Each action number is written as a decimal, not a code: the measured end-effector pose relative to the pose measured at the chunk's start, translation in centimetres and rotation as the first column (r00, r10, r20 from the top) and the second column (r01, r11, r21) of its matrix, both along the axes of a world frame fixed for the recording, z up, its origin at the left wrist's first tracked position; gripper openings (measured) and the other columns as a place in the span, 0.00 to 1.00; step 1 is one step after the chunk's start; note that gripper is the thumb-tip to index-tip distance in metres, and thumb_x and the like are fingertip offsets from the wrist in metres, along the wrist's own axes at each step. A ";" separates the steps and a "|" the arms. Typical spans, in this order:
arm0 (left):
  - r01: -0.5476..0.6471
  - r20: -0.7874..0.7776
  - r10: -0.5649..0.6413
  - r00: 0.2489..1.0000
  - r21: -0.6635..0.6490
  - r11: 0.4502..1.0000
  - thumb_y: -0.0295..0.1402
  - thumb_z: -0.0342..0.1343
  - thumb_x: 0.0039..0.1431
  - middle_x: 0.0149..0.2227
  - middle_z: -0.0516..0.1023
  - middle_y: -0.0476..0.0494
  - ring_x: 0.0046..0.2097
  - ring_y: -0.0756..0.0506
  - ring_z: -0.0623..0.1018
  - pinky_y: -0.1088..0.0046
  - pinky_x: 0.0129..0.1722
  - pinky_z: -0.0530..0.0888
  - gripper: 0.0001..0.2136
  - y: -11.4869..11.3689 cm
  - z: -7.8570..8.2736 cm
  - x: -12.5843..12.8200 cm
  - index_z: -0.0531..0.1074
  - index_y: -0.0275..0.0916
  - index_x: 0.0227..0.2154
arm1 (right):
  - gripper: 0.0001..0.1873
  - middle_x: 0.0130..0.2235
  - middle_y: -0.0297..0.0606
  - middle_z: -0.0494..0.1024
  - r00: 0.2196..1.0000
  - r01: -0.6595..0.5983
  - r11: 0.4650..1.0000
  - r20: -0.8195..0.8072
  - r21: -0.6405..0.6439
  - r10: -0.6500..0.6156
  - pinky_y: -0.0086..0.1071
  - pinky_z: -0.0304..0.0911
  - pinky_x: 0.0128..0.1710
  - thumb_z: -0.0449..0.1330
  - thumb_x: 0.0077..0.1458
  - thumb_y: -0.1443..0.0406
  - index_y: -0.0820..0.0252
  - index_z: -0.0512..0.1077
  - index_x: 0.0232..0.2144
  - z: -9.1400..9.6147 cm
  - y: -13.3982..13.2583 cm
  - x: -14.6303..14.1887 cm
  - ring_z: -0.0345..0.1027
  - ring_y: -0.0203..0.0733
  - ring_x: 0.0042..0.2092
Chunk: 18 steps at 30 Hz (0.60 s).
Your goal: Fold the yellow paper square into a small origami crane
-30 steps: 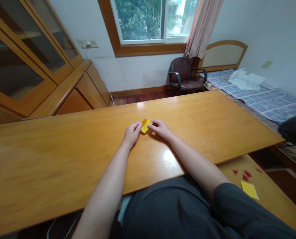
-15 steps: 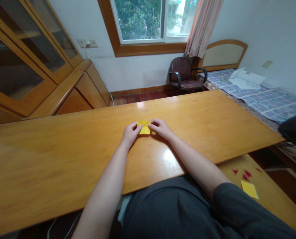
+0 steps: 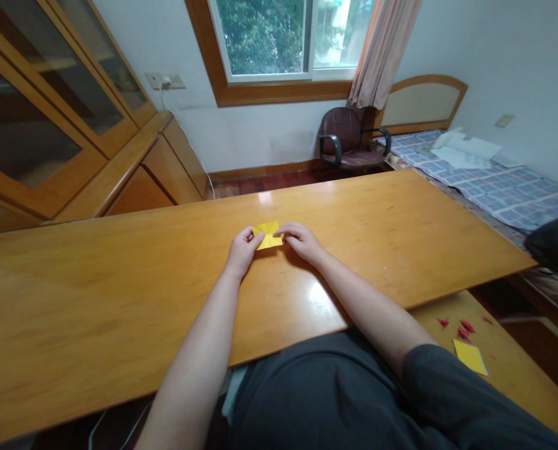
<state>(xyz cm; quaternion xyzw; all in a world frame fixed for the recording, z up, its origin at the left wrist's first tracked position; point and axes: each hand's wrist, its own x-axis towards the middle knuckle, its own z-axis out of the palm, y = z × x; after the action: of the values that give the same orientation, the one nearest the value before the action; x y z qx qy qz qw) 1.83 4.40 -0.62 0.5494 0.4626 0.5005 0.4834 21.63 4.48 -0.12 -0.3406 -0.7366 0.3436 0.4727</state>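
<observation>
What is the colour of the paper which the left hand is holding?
The paper in the left hand is yellow, seen in the head view.

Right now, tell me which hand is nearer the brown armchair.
Right. The right hand, at the right side of the yellow paper, is across the wooden table from the brown armchair; the left hand, holding the paper's left side, is farther left.

Left hand (image 3: 242, 251) pinched, right hand (image 3: 303, 242) loosely curled.

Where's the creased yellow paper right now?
Head view, near the centre: the yellow paper is between the left hand and right hand, above the wooden table.
</observation>
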 end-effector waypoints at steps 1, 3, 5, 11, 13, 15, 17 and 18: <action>-0.002 0.000 0.002 1.000 -0.003 1.000 0.42 0.62 0.49 0.29 0.76 0.50 0.31 0.48 0.75 0.73 0.33 0.72 0.13 0.0 0.0 0.0 0.71 0.38 0.32 | 0.16 0.38 0.38 0.76 1.000 0.010 1.000 -0.003 0.010 -0.010 0.36 0.65 0.45 0.51 0.52 0.72 0.57 0.78 0.36 0.0 0.0 0.0 0.70 0.39 0.41; 0.013 -0.006 -0.013 1.000 -0.006 1.000 0.43 0.62 0.49 0.29 0.76 0.50 0.30 0.48 0.75 0.72 0.33 0.72 0.14 -0.1 0.1 0.0 0.71 0.38 0.32 | 0.16 0.40 0.39 0.77 0.999 0.034 0.999 -0.009 0.029 -0.034 0.35 0.65 0.45 0.52 0.52 0.72 0.57 0.78 0.36 -0.1 0.1 -0.1 0.70 0.40 0.43; 0.041 -0.017 -0.042 0.999 -0.008 0.999 0.43 0.62 0.49 0.29 0.76 0.49 0.31 0.48 0.75 0.72 0.33 0.72 0.14 -0.1 0.1 0.0 0.71 0.38 0.33 | 0.16 0.41 0.40 0.77 0.999 0.045 0.998 -0.010 0.034 -0.044 0.34 0.65 0.43 0.53 0.52 0.71 0.57 0.78 0.37 -0.1 0.1 -0.2 0.70 0.40 0.44; 0.026 -0.106 -0.021 0.994 0.046 0.999 0.46 0.58 0.52 0.29 0.75 0.49 0.33 0.48 0.74 0.73 0.33 0.71 0.15 0.1 0.0 0.0 0.70 0.38 0.30 | 0.09 0.39 0.39 0.76 0.998 0.053 0.998 -0.020 -0.031 -0.053 0.33 0.65 0.41 0.58 0.51 0.68 0.57 0.78 0.34 0.0 0.0 -0.3 0.69 0.40 0.41; -0.020 -0.095 0.025 0.995 0.056 0.998 0.46 0.56 0.54 0.30 0.74 0.49 0.32 0.48 0.74 0.74 0.32 0.70 0.14 0.2 0.0 0.1 0.70 0.38 0.31 | 0.06 0.39 0.39 0.76 0.997 0.054 0.997 -0.056 -0.049 -0.056 0.34 0.65 0.42 0.61 0.52 0.64 0.57 0.78 0.33 0.0 0.1 -0.2 0.69 0.40 0.42; -0.072 -0.043 0.074 0.996 0.053 0.996 0.45 0.54 0.56 0.34 0.75 0.47 0.33 0.49 0.75 0.75 0.32 0.71 0.15 0.2 0.1 0.1 0.71 0.38 0.37 | 0.08 0.41 0.40 0.75 0.993 0.067 0.995 -0.088 -0.076 -0.074 0.34 0.65 0.43 0.62 0.53 0.60 0.58 0.77 0.32 -0.1 0.3 -0.2 0.69 0.41 0.44; -0.118 0.004 0.118 0.993 0.069 0.991 0.45 0.54 0.57 0.40 0.75 0.44 0.36 0.49 0.75 0.75 0.32 0.72 0.16 0.2 0.1 0.1 0.70 0.39 0.42 | 0.11 0.46 0.42 0.74 0.989 0.084 0.992 -0.112 -0.095 -0.095 0.34 0.65 0.45 0.63 0.53 0.57 0.59 0.76 0.29 -0.3 0.5 -0.1 0.69 0.41 0.46; -0.132 0.007 0.132 0.991 0.088 0.987 0.44 0.55 0.57 0.43 0.75 0.43 0.37 0.49 0.75 0.75 0.33 0.72 0.16 0.2 0.2 0.1 0.70 0.40 0.44 | 0.12 0.49 0.44 0.73 0.987 0.093 0.990 -0.121 -0.102 -0.105 0.34 0.65 0.45 0.63 0.53 0.56 0.60 0.75 0.28 -0.3 0.6 -0.1 0.68 0.41 0.47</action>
<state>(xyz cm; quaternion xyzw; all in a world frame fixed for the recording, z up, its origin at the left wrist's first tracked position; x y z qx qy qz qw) 1.96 4.55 -0.47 0.5382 0.4750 0.5517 0.4248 21.53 5.04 -0.41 -0.3766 -0.6699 0.3757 0.5179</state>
